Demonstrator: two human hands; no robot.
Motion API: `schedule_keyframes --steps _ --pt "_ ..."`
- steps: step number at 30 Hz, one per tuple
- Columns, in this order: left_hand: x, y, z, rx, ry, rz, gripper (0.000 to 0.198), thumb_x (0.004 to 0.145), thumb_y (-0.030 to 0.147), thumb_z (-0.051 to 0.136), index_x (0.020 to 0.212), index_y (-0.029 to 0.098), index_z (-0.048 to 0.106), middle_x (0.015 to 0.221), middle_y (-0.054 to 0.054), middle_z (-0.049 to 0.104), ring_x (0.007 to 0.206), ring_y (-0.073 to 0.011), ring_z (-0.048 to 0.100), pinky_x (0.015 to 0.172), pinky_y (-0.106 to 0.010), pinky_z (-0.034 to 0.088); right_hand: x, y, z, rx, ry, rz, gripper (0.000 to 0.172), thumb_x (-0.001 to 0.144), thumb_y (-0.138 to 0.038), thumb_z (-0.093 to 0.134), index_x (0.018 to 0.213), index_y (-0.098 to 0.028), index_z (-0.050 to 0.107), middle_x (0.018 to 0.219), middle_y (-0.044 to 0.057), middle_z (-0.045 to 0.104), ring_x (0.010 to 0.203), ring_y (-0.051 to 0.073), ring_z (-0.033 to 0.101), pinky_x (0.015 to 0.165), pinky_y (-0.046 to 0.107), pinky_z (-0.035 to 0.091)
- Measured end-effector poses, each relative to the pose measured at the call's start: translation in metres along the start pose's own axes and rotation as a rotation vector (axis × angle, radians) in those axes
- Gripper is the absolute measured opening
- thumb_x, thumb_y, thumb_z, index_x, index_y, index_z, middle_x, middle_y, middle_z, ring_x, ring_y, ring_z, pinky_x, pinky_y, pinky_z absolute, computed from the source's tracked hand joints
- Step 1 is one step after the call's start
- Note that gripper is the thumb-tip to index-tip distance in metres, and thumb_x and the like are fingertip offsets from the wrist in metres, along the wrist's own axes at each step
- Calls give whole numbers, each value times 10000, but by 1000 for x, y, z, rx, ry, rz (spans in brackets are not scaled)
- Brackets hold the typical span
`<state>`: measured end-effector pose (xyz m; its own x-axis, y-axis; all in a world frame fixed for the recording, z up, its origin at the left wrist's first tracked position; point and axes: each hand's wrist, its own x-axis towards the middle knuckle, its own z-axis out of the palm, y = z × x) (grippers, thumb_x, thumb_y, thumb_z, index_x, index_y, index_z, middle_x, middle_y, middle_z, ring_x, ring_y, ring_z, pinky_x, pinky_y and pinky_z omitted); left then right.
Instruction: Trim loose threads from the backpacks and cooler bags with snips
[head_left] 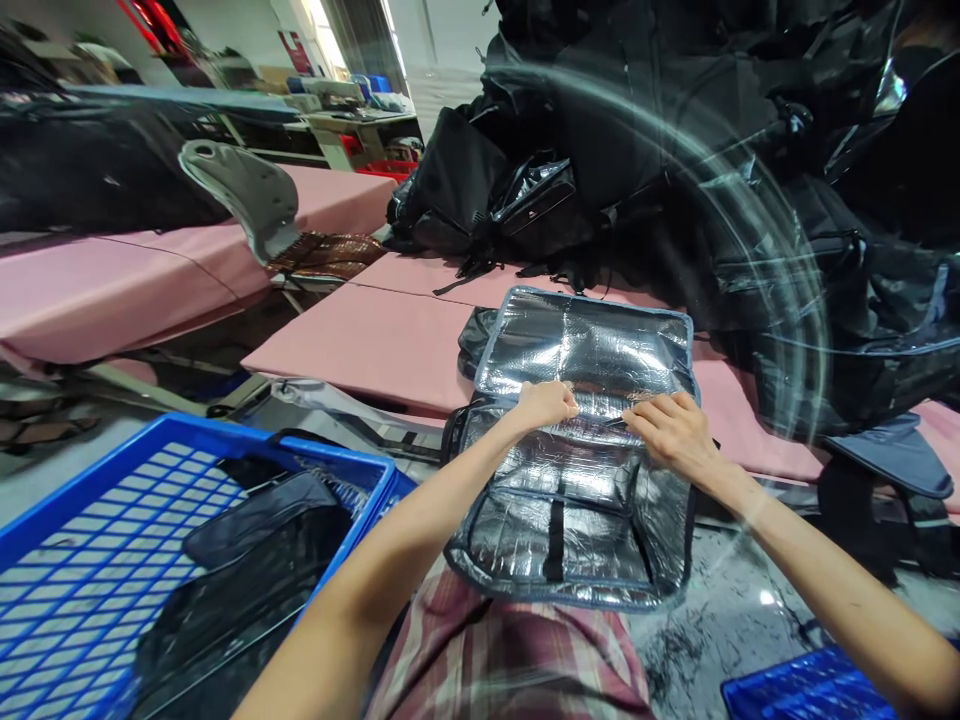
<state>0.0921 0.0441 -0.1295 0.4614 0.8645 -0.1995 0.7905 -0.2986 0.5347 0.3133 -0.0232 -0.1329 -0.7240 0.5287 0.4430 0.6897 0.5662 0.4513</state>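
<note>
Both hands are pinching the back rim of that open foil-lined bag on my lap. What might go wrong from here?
1. The foil-lined bag overhangs the lap, with nothing visible under its near edge; it might tip forward.
2. The left hand and right hand pinch thin foil lining, which may crease or tear.
3. The blue crate crowds the left elbow.

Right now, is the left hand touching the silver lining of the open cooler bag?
Touching. The head view shows the left hand pinching the foil lining at the hinge of the cooler bag, with no gap.

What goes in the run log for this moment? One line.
left hand: pinching foil-lined bag | right hand: pinching bag | bag: open
</note>
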Motion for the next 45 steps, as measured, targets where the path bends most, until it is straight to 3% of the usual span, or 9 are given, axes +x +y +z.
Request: schedule_keyframes --steps 3,7,9,12,15,19,27,38,45 --pt "-11 2 7 40 111 12 200 744 197 495 595 188 629 674 -11 621 699 -170 529 748 -332 313 -2 1 0 -42 -16 -24 176 858 -110 458 877 -198 610 740 -7 621 702 142 429 640 301 249" --pt "-38 3 44 118 615 154 189 843 240 472 803 194 651 793 -47 627 807 -186 523 737 -331 321 -5 3 3 -31 -3 10 166 856 -140 475 915 -200 618 790 2 643 716 144 435 651 301 251" --pt "-48 5 70 54 684 191 200 865 252 460 819 182 642 776 -37 618 759 -158 530 706 -302 343 -7 5 3 -11 -10 18 181 854 -142 474 936 -205 622 818 8 651 730 142 444 657 301 250" --pt "-50 11 101 -180 657 127 169 856 258 492 918 185 631 805 -18 621 681 -116 550 638 -247 380 -9 6 -1 -2 -19 36 184 842 -136 483 933 -205 628 836 9 660 725 139 451 655 301 250" --pt "-41 23 113 -330 663 30 205 799 292 580 967 183 627 818 -13 625 647 -103 562 610 -224 397 -13 6 -5 -12 -7 45 173 836 -139 497 932 -200 628 843 9 668 713 138 457 647 301 253" --pt "-28 39 109 -504 632 -113 207 708 355 666 798 168 660 701 -2 627 588 -111 573 599 -234 399 -19 5 -6 3 25 79 181 840 -157 506 972 -209 618 873 8 677 736 138 480 653 301 261" --pt "-21 50 95 -1252 292 -337 232 714 324 622 630 109 599 554 -1 576 424 -82 549 376 -175 307 -27 5 -13 -16 90 161 132 845 -199 530 933 -209 627 848 1 691 713 133 500 647 300 272" --pt "-28 34 96 -1160 258 -203 131 671 248 579 622 132 618 539 8 576 503 -93 551 433 -172 357 -21 -8 1 -15 -9 7 268 851 -95 443 1040 -223 583 928 16 662 782 130 510 670 294 288" --pt "-26 33 98 -1114 266 -117 144 683 227 546 582 135 590 498 26 527 485 -97 513 491 -203 378 -12 -4 6 19 58 -60 230 842 -92 457 969 -219 600 849 4 662 742 123 495 646 287 276"
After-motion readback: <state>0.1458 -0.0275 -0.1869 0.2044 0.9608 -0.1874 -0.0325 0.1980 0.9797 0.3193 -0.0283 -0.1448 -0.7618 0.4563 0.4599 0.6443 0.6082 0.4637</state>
